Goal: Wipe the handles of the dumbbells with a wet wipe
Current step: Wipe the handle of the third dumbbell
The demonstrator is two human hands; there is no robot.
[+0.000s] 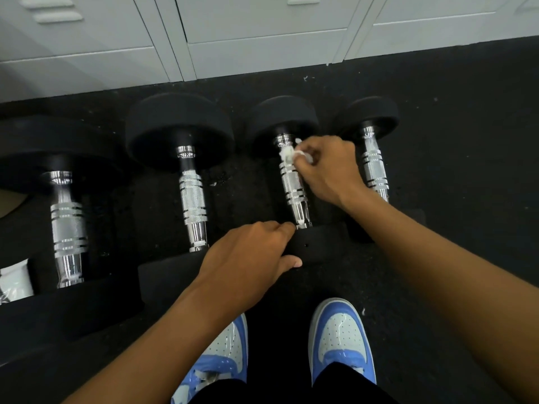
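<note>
Four dumbbells lie side by side on the black rubber floor [452, 141], their chrome handles running from near to far, in front of a row of pale grey lockers [256, 33]. The right hand [326, 167] pinches a crumpled white wet wipe [287, 155] between curled fingers and presses it against the far part of the handle of the third dumbbell [291, 182] from the left. The left hand [248, 266] rests on that dumbbell's near black weight head, fingers loosely bent over its top and thumb along the near face, not wrapped around it. The largest dumbbell [68, 228] lies far left, the second dumbbell [194, 199] beside it, and the smallest dumbbell [374, 167] at far right, partly behind the right wrist. A white packet [14, 279] sits at the left edge. Two blue-and-white sneakers [341, 336] stand on the floor at the near edge.
</note>
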